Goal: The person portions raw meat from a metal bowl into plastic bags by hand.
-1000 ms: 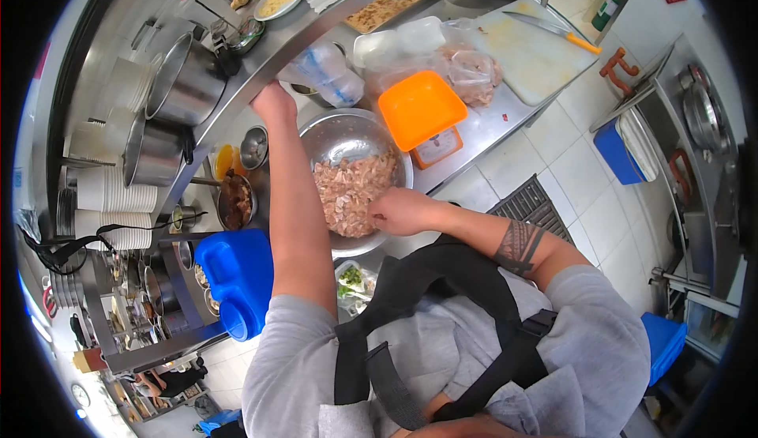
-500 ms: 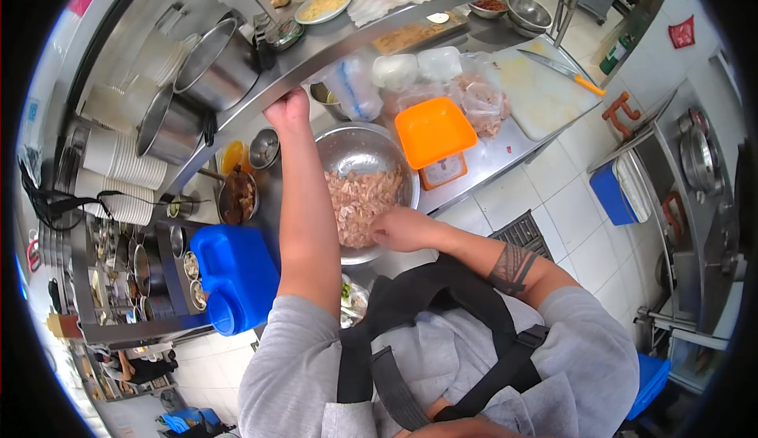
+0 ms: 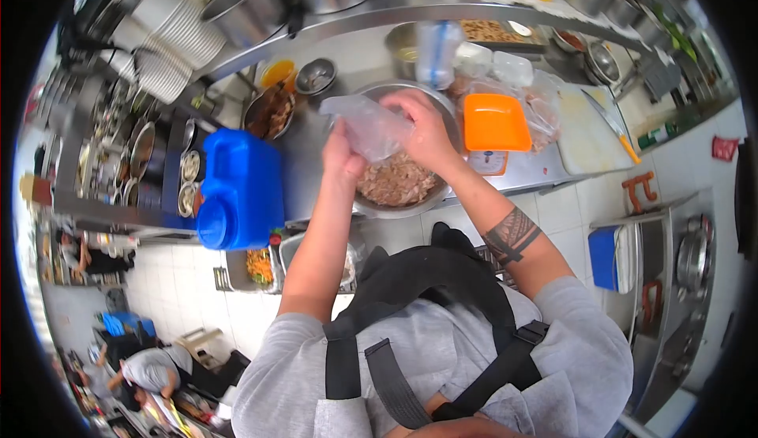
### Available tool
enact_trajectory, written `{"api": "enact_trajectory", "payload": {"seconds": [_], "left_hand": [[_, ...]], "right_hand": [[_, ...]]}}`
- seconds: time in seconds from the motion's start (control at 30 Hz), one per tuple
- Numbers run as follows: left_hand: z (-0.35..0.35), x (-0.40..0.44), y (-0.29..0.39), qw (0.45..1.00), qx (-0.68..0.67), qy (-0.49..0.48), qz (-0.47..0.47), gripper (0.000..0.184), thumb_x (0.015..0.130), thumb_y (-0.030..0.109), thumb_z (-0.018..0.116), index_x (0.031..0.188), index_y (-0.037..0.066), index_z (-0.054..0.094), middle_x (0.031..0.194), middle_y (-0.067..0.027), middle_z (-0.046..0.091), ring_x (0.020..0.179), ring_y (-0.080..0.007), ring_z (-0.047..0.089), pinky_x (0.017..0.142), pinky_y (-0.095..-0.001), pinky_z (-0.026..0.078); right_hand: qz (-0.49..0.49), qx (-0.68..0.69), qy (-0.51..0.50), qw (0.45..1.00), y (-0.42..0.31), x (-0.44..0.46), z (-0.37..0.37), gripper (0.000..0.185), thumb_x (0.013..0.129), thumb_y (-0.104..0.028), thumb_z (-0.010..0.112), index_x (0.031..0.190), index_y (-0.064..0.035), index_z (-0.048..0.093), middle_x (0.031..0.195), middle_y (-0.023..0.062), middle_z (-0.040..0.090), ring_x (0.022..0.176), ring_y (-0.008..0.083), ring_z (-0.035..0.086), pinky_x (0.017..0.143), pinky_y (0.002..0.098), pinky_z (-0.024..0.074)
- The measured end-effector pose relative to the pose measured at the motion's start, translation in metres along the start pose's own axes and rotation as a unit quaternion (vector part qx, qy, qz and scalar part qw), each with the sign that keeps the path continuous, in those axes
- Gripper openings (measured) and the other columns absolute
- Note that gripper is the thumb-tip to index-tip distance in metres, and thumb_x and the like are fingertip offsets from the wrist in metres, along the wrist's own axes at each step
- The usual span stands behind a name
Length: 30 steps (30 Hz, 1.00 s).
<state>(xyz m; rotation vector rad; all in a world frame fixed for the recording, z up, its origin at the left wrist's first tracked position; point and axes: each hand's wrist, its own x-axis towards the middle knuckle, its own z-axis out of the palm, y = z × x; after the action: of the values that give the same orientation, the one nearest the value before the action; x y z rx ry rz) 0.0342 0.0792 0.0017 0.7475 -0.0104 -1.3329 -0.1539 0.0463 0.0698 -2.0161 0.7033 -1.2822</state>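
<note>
A clear plastic bag (image 3: pixel 365 124) is stretched between my two hands above a large steel bowl (image 3: pixel 447 114). My left hand (image 3: pixel 343 155) grips its lower left side, the thumb pointing up. On the other side, the fingers of my right hand (image 3: pixel 425 128) are curled over the bag's edge. Chopped raw meat (image 3: pixel 396 181) fills the lower part of the bowl beneath the bag. Just right of the bowl, an orange plastic tray (image 3: pixel 496 122) rests on a small scale (image 3: pixel 487 162).
A blue jug (image 3: pixel 243 189) stands left of the bowl. Behind it are a pan of dark meat (image 3: pixel 270 112) and a small steel bowl (image 3: pixel 316 76). A knife (image 3: pixel 612 124) lies on a white cutting board (image 3: pixel 580 150). A steel shelf (image 3: pixel 379 10) crosses overhead. Co-workers (image 3: pixel 154 371) are at lower left.
My left hand has come back from under the shelf and now holds a plastic bag. My right hand has risen from the meat onto the bag. The camera view has shifted.
</note>
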Motion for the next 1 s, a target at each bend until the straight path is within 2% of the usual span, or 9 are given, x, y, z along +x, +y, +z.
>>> {"api": "enact_trajectory", "payload": {"seconds": [0.13,0.27,0.4,0.47,0.53,0.57,0.7,0.8,1.0], "left_hand": [[-0.024,-0.071,0.013,0.957,0.159,0.193,0.149,0.058,0.103,0.048,0.056,0.132,0.0,0.05,0.122,-0.0095,0.06,0.111,-0.0275,0.06,0.099,-0.042,0.049],[-0.033,-0.146,0.005,0.677,0.61,-0.033,0.411,0.056,0.08,0.016,0.079,0.126,0.003,0.05,0.112,-0.0134,0.056,0.101,-0.0292,0.059,0.092,-0.0375,0.049],[-0.099,-0.097,-0.011,0.666,0.659,0.083,0.338,0.049,0.073,0.0,0.07,0.12,0.006,0.06,0.1,-0.0135,0.065,0.091,-0.0342,0.067,0.084,-0.0392,0.055],[-0.102,-0.092,0.0,0.662,0.659,0.077,0.348,0.032,0.081,-0.003,0.06,0.112,0.001,0.062,0.095,-0.0156,0.069,0.085,-0.0347,0.07,0.081,-0.0405,0.057],[-0.102,-0.084,0.011,0.957,0.24,0.139,0.085,0.023,0.087,-0.004,0.051,0.106,-0.003,0.064,0.099,-0.0167,0.07,0.094,-0.0337,0.07,0.075,-0.041,0.058],[-0.102,-0.082,0.015,0.985,0.127,0.113,0.04,0.022,0.093,-0.001,0.047,0.109,-0.005,0.062,0.109,-0.016,0.068,0.095,-0.0294,0.07,0.074,-0.039,0.06],[-0.074,-0.112,0.016,0.984,0.131,-0.036,-0.113,0.026,0.094,0.011,0.059,0.116,-0.002,0.064,0.113,-0.0126,0.067,0.103,-0.0231,0.066,0.087,-0.038,0.056],[-0.081,-0.115,0.009,0.947,0.21,-0.225,-0.098,0.024,0.09,0.012,0.066,0.111,0.0,0.067,0.111,-0.0103,0.068,0.106,-0.0164,0.062,0.087,-0.0337,0.052],[-0.088,-0.1,0.004,0.813,0.543,0.109,0.18,0.012,0.072,-0.003,0.063,0.08,0.005,0.059,0.068,-0.0033,0.064,0.055,-0.0247,0.061,0.055,-0.0382,0.047]], "right_hand": [[0.066,-0.068,-0.018,0.995,0.004,-0.015,0.031,0.023,0.084,-0.014,0.071,0.106,-0.0078,0.07,0.093,0.0143,0.068,0.095,0.0342,0.066,0.082,0.0405,0.0517],[0.073,-0.114,-0.05,0.99,0.003,-0.053,0.057,0.019,0.086,-0.013,0.068,0.104,-0.0074,0.07,0.093,0.0154,0.069,0.093,0.0348,0.067,0.081,0.0417,0.0519],[0.189,0.007,-0.185,0.964,-0.015,-0.069,0.067,0.015,0.094,-0.015,0.066,0.103,-0.0038,0.069,0.094,0.009,0.074,0.078,0.0153,0.066,0.071,0.0321,0.0514],[0.42,0.373,-0.317,0.764,-0.014,-0.07,0.056,0.012,0.093,-0.014,0.068,0.099,-0.0042,0.069,0.09,0.0029,0.072,0.072,0.0078,0.06,0.063,0.0256,0.045],[0.43,0.384,-0.335,0.745,0.002,-0.074,0.048,0.011,0.091,-0.014,0.07,0.098,-0.0049,0.069,0.088,0.0007,0.069,0.07,0.006,0.057,0.062,0.0227,0.0413],[0.438,0.399,-0.354,0.724,0.009,-0.076,0.047,0.011,0.089,-0.013,0.072,0.096,-0.0056,0.068,0.086,-0.0016,0.067,0.069,0.0042,0.054,0.06,0.0198,0.0376],[0.389,0.222,-0.222,0.866,0.009,-0.065,0.048,0.011,0.084,-0.008,0.074,0.094,-0.0045,0.072,0.083,-0.0016,0.066,0.068,0.0077,0.055,0.059,0.023,0.0411],[0.473,0.226,-0.148,0.839,0.002,-0.051,0.037,0.014,0.081,-0.007,0.077,0.095,-0.0043,0.073,0.084,0.0005,0.067,0.071,0.0108,0.058,0.065,0.024,0.043],[0.51,0.368,-0.301,0.717,-0.015,-0.064,0.038,0.016,0.077,-0.004,0.079,0.091,-0.0023,0.073,0.082,0.0036,0.067,0.075,0.0115,0.06,0.071,0.0249,0.0443]]}}
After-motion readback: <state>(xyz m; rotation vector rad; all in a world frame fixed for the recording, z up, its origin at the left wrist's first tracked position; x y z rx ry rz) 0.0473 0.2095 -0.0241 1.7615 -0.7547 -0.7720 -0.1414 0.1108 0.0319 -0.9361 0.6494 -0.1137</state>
